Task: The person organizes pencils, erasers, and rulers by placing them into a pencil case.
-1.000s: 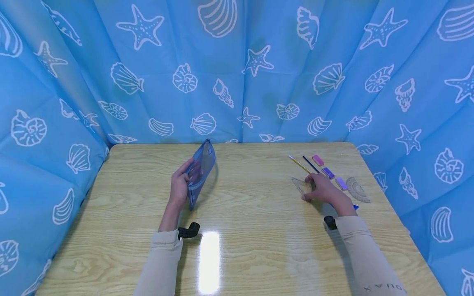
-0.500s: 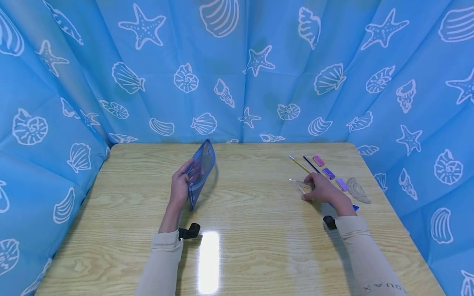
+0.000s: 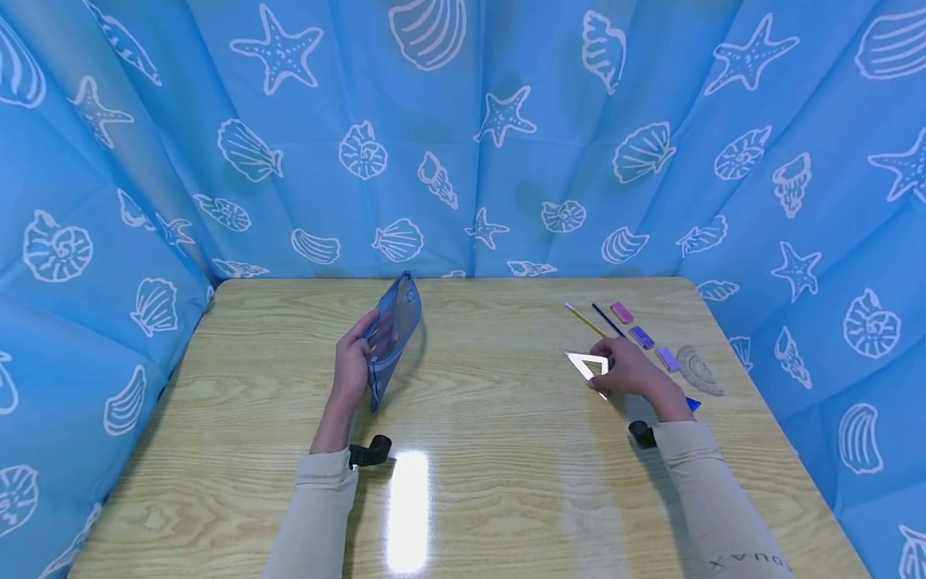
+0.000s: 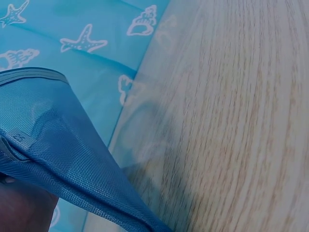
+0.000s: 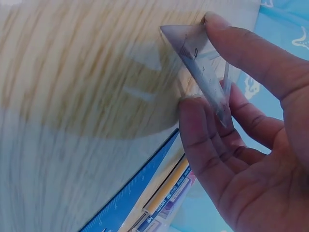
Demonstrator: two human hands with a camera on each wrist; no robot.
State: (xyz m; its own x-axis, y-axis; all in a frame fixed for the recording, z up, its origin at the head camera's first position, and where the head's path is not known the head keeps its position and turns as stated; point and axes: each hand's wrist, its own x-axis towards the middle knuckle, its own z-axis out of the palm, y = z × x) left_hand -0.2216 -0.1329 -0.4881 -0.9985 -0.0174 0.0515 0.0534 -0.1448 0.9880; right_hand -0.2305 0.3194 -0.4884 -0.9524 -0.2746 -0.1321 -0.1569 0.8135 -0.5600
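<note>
My left hand (image 3: 350,371) grips a blue mesh zip pouch (image 3: 407,318) by its side, above the left half of the table. The pouch's mouth gapes; its mesh (image 4: 72,125) fills the lower left of the left wrist view. Over at the right, my right hand (image 3: 631,372) pinches a clear triangular set square (image 5: 205,72) between thumb and fingers, tilted up from the table. In the head view the set square shines white. A blue ruler-like piece (image 5: 140,181) with marked edge lies beneath that hand, mostly hidden in the head view.
Beyond my right hand lie a yellow pencil (image 3: 584,319), a dark blue pencil (image 3: 606,318), a pink eraser (image 3: 620,313), a purple eraser (image 3: 641,337), a lilac eraser (image 3: 668,359) and a clear protractor (image 3: 698,371). A blue shell-patterned curtain (image 3: 448,121) surrounds the wooden table (image 3: 492,450).
The set square in my right hand has tipped up from the table and now catches the light. My left hand and the pouch have stayed in place.
</note>
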